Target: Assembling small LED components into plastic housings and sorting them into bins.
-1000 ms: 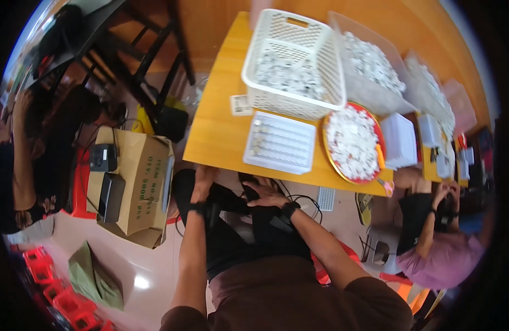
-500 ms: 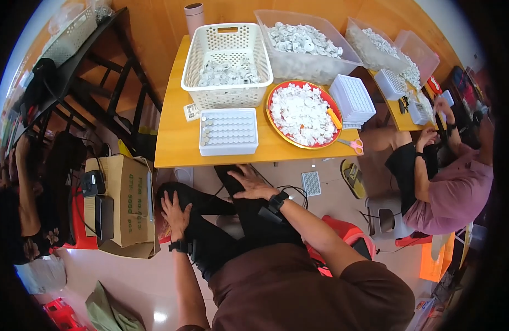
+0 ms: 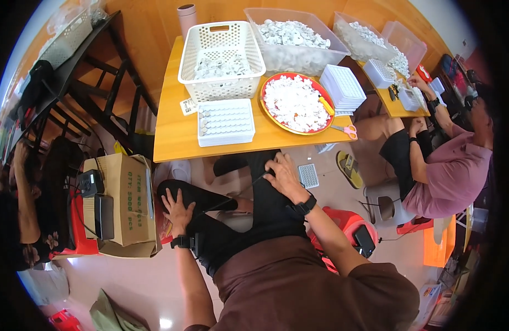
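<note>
My left hand (image 3: 178, 212) lies flat on my left thigh with its fingers spread, holding nothing. Over my right knee, my right hand (image 3: 285, 177) has its fingers curled around a thin black cable (image 3: 217, 206), which stretches leftward across the gap between my legs. Both wrists wear black bands. In front of me on the yellow table (image 3: 177, 149) sits a stack of white trays (image 3: 227, 137), the top one with small round pockets and a few pieces along its left side. Beside it is a red round plate (image 3: 265, 110) heaped with small white parts, a yellow-handled tool (image 3: 326, 105) on its edge.
Behind the stack stand a white perforated basket (image 3: 224, 90) and a clear bin (image 3: 304, 63) of white parts. Pink scissors (image 3: 349, 130) lie at the table's right edge. A cardboard box (image 3: 122, 204) is at my left. A co-worker (image 3: 453, 176) sits at right.
My right hand has gone from lying spread on my right leg to curling around the cable, and the leg has shifted right. My left hand stays on the thigh. The view has tilted slightly.
</note>
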